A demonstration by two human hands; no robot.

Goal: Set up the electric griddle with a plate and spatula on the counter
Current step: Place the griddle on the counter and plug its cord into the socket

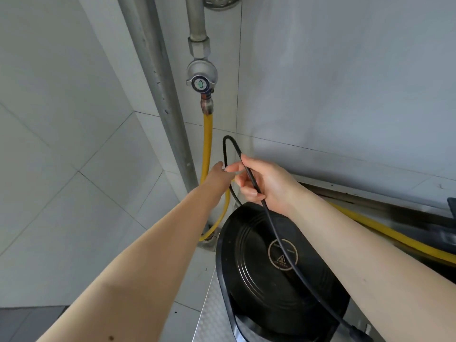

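Observation:
The round black electric griddle (269, 275) sits on the metal counter (212, 314) at the lower middle, lid closed, with a gold-ringed warning label on top. Its black power cord (278, 240) runs from the lower right across the lid and up into a loop above the hands. My right hand (265, 185) is closed around the cord just above the griddle. My left hand (218, 174) reaches forward beside the loop, its fingers largely hidden behind the wrist, touching the right hand's fingertips. No plate or spatula is in view.
A grey gas pipe with a valve (201, 79) runs down the tiled wall corner. A yellow gas hose (206, 146) drops from it, curves behind the griddle and continues along the back of the counter to the right (385, 234). The wall stands close behind.

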